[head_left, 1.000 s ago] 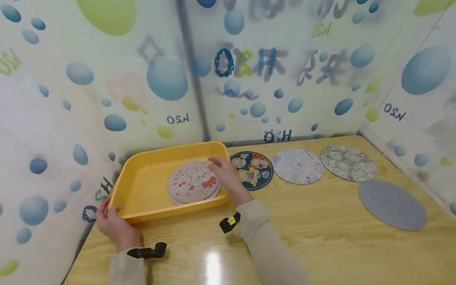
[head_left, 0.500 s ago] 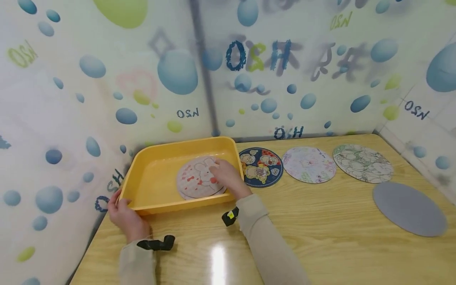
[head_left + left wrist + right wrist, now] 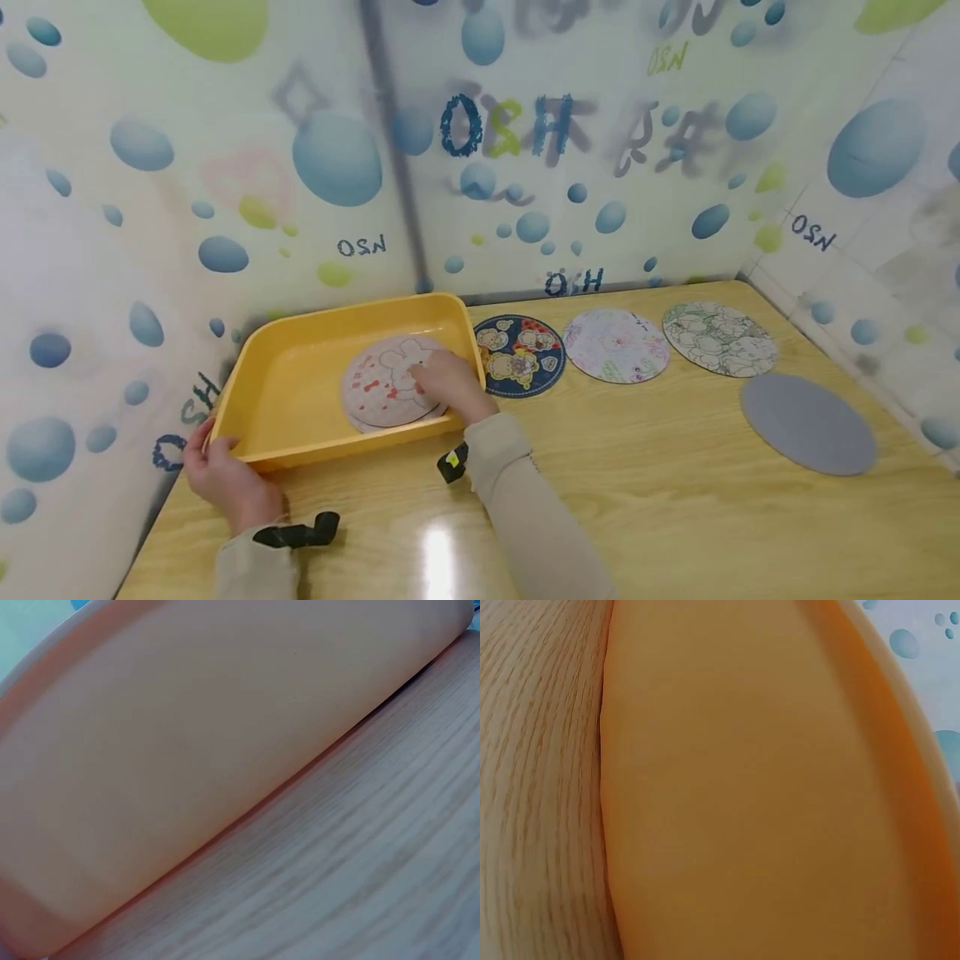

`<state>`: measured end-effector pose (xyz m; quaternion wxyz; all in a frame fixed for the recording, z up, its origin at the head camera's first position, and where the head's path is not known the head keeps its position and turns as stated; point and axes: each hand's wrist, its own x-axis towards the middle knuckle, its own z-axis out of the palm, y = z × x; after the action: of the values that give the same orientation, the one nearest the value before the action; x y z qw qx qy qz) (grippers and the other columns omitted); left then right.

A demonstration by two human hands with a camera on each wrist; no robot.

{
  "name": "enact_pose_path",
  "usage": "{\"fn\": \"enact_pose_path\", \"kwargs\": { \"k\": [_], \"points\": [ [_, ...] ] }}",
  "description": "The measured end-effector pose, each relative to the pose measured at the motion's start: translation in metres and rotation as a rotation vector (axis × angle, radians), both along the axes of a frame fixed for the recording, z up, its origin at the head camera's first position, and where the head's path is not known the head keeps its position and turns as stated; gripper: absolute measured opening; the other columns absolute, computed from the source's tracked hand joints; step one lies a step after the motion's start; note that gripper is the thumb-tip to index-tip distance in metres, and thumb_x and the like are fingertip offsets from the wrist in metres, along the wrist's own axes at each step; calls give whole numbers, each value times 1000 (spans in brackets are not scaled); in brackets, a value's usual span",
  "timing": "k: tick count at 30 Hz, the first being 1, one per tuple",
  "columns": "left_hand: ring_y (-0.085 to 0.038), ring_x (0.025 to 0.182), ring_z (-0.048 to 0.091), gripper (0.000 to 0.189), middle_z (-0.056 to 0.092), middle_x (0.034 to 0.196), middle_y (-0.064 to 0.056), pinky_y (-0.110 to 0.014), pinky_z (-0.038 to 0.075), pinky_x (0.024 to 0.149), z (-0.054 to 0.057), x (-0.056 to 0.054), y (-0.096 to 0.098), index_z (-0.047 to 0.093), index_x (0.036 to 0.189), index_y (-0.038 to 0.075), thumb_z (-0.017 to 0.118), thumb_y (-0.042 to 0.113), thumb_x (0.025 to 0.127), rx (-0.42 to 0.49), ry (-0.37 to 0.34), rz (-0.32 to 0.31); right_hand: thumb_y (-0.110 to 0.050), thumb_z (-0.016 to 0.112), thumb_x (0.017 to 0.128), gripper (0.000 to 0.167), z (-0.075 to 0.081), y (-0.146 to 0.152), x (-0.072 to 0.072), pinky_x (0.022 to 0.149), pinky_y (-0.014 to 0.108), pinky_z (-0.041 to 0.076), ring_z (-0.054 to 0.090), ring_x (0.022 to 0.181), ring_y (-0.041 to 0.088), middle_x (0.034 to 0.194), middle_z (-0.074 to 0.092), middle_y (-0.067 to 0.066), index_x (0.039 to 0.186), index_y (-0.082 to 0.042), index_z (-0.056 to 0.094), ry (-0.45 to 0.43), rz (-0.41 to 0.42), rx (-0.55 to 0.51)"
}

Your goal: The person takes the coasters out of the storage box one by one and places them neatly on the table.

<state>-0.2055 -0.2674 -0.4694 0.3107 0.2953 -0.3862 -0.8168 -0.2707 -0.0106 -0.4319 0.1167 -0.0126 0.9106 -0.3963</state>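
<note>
My left hand [image 3: 234, 485] grips the left front corner of a yellow plastic tray [image 3: 341, 450], thumb over the rim and fingers on the outer side. Inside the tray, toward its right, lies a pale pink round mat [image 3: 375, 392] printed with a white bunny and red hearts. Another round mat shows as a thin edge beneath it. My right hand [image 3: 448, 382] reaches over the tray's front right edge, its fingers on the bunny mat's right part. Both wrist views show only the tray's outer wall [image 3: 225, 735] beside the wood table; the hands are out of sight there.
To the tray's right a dark blue bear-print mat [image 3: 522, 356], a pale floral mat [image 3: 617, 346] and a green-and-white mat [image 3: 720, 340] lie in a row. A plain grey disc [image 3: 808, 423] lies nearer on the wooden table [image 3: 645, 508]. Patterned walls [image 3: 517, 217] enclose the table.
My right hand has shifted from the bunny mat's right edge farther over its surface. My left hand keeps its grip on the tray corner. The head view has swung right and back.
</note>
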Motion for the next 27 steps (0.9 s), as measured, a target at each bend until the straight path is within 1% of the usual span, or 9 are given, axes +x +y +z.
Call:
{"fn": "enact_pose_path", "kwargs": {
  "k": [2, 5, 8, 10, 13, 15, 19, 23, 27],
  "points": [
    [-18, 112, 46, 37, 45, 125, 2, -26, 41, 91, 0, 1, -1, 51, 117, 15, 42, 1, 84, 0, -3, 5, -36, 44, 90, 34, 1, 0, 1, 54, 26, 41, 49, 58, 17, 72, 52, 5, 102, -8, 58, 17, -36, -72],
    [-18, 113, 46, 37, 44, 126, 2, -27, 41, 91, 0, 1, 0, 50, 118, 15, 41, 1, 85, 1, 7, -9, -35, 45, 90, 42, 1, 1, 0, 74, 30, 45, 53, 76, 17, 94, 57, 6, 124, -9, 50, 34, -58, -138],
    [-18, 113, 46, 38, 43, 127, 3, -26, 41, 91, -1, 0, 1, 50, 119, 15, 41, 1, 85, -9, -8, -14, -34, 46, 91, 43, 0, 2, 0, 84, 32, 44, 54, 85, 16, 104, 59, 5, 130, -14, 47, 15, -6, -129],
    [-17, 113, 45, 38, 43, 127, 3, -26, 41, 91, -1, 0, 1, 50, 120, 16, 41, 2, 85, -18, -17, -8, -30, 48, 90, 39, -2, 2, 1, 79, 32, 47, 53, 84, 16, 104, 59, 2, 126, -17, 51, 15, 35, -103],
    [-16, 113, 46, 38, 43, 127, 4, -24, 41, 91, -3, 3, -2, 50, 120, 17, 42, 4, 85, -43, -50, 6, -22, 50, 90, 34, -5, -1, 4, 62, 27, 49, 53, 76, 15, 100, 58, 2, 123, -18, 54, 22, 73, -101],
    [-16, 113, 45, 38, 43, 128, 4, -25, 40, 92, -5, 7, -3, 49, 120, 17, 42, 4, 86, -44, -57, 5, -17, 49, 90, 34, -9, -3, 7, 53, 26, 49, 55, 67, 17, 104, 56, 2, 123, -17, 54, 30, 93, -115],
    [-18, 113, 46, 38, 43, 127, 2, -28, 41, 92, -8, 11, -3, 49, 121, 16, 39, 3, 86, -19, -37, 2, -7, 45, 90, 36, -14, -4, 11, 45, 25, 48, 56, 52, 17, 110, 55, 5, 125, -13, 52, 50, 150, -72],
    [-19, 113, 46, 39, 44, 127, 1, -30, 41, 92, -7, 11, 1, 49, 121, 14, 38, 1, 86, -11, 4, -4, -3, 42, 90, 40, -12, -3, 11, 46, 22, 46, 55, 50, 14, 115, 53, 6, 128, -13, 49, 85, 164, -38],
    [-18, 113, 46, 38, 44, 127, 2, -28, 40, 93, -2, 7, 2, 49, 121, 14, 40, 2, 86, -32, 18, -12, -10, 44, 92, 40, -6, 0, 8, 53, 23, 47, 57, 57, 13, 112, 53, 2, 131, -18, 46, 118, 103, -159]
  ]
}}
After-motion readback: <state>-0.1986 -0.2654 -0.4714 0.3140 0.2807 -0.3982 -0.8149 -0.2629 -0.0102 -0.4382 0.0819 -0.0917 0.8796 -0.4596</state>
